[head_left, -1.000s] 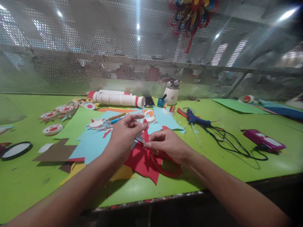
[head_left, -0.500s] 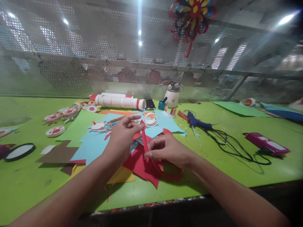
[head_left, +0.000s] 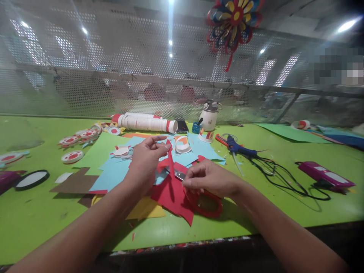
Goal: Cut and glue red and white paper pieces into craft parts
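Note:
My left hand [head_left: 146, 157] pinches the upper end of a narrow red paper strip [head_left: 171, 163], which hangs down from thumb and finger. Just right of the strip, my right hand [head_left: 209, 176] is closed, thumb against curled fingers; whatever they hold, if anything, is hidden. Under it lie scissors with red handles [head_left: 220, 209], their metal blades [head_left: 179, 174] pointing left. A sheet of red paper [head_left: 167, 195] lies below the strip. Behind the hands are a white paper ring [head_left: 182, 146] and a white disc with red tabs [head_left: 121, 151].
Blue paper [head_left: 112, 176], green paper [head_left: 95, 149] and brown paper [head_left: 75, 181] overlap leftward. A stack of white cups [head_left: 145, 123] lies behind, near a bottle [head_left: 209, 117]. To the right are a blue glue gun [head_left: 240, 148], its black cord and a purple device [head_left: 325, 175].
My right hand has let go of the strip's lower end and moved slightly right. The strip now hangs from my left hand alone. The whole view has shifted slightly.

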Motion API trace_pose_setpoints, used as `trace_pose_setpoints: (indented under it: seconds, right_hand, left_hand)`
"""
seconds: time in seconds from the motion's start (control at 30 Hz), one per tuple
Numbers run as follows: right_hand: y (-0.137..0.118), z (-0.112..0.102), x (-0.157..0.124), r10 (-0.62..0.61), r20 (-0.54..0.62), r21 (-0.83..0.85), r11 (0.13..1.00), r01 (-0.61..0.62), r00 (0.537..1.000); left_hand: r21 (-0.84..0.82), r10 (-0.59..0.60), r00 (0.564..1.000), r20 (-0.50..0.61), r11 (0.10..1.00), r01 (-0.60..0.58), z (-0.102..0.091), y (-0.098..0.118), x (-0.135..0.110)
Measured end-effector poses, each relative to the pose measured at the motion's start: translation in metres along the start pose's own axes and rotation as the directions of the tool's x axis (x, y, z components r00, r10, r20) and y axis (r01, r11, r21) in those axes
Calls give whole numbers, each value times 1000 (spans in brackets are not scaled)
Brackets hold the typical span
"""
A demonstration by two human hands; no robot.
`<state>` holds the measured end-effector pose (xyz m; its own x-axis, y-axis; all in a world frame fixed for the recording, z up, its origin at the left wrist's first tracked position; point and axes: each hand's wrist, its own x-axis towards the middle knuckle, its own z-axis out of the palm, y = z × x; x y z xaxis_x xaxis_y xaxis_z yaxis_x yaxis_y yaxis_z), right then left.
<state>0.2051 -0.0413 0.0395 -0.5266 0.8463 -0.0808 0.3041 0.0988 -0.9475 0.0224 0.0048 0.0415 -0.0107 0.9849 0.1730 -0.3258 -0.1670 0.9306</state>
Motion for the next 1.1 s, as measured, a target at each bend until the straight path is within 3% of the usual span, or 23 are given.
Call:
trace_pose_setpoints:
  seconds: [0.17,0.37,0.6,0.8,1.0,1.1]
  right_hand:
    - [2,3,4,-53,-164,110,991,72,985]
    - [-1,5,5,-109,-387,101,982,160,916]
    - [-1,9,3,-139,-316,104,978,180,938]
    - [5,5,11,-78,-435,224,955,192,897]
    - [12,-5,15,-61,-426,316,925,211,903]
    - [13,-4,16,-59,-399,329,923,202,915]
  left_hand:
    - [99,20,999,-33,995,-16,3,3,-4]
    - [169,60,997,-40,984,-52,3,3,-5]
    - [156,39,999,-15,987,-36,3,1,-6]
    - [96,-57,991,121,994,46,6,-2,-9]
    - [331,-53,974,222,943,-24,8,-7,-13]
    - [334,-63,970,233,942,-19,7,-7,-14]
